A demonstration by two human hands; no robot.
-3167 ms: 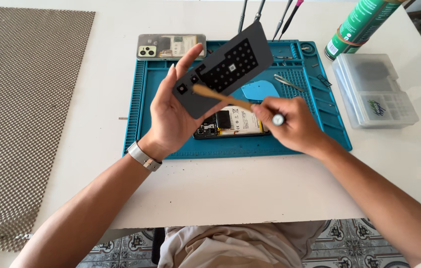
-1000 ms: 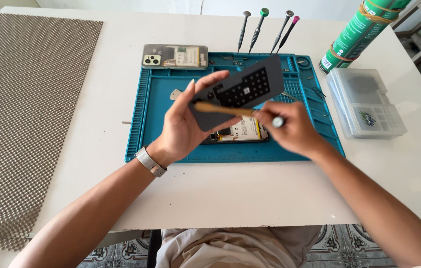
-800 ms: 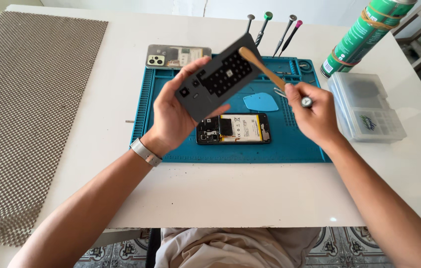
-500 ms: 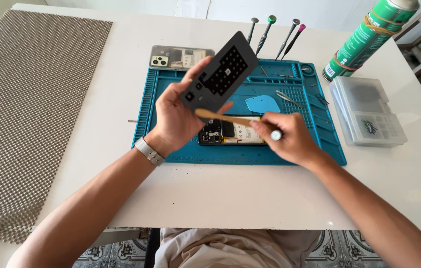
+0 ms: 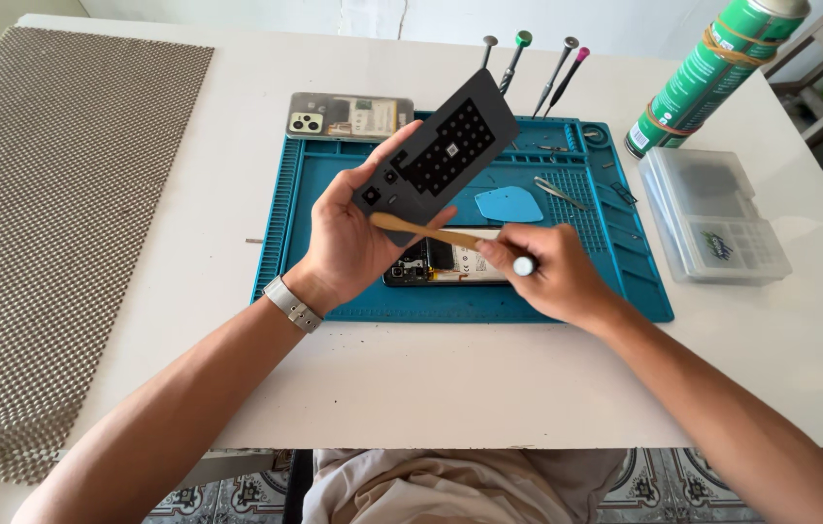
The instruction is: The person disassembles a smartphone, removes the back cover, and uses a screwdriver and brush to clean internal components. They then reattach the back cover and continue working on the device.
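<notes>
My left hand (image 5: 353, 243) holds a dark grey phone back cover (image 5: 441, 150) tilted up over the blue work mat (image 5: 334, 291). My right hand (image 5: 547, 277) grips a wooden-handled brush (image 5: 431, 231), whose far end rests against the lower edge of the cover. Under both hands an opened phone (image 5: 441, 264) lies on the mat with its insides showing, partly hidden by my fingers.
A blue pick (image 5: 509, 204) and tweezers (image 5: 559, 192) lie on the mat. Beyond it are a phone in a clear case (image 5: 348, 114), several screwdrivers (image 5: 538, 63), a green spray can (image 5: 712, 73) and a clear plastic box (image 5: 712, 213). A checkered mat (image 5: 52, 213) covers the left.
My right hand swung the brush up and away to the right, then brought it back down against the cover's lower edge. The cover stayed tilted in my left hand.
</notes>
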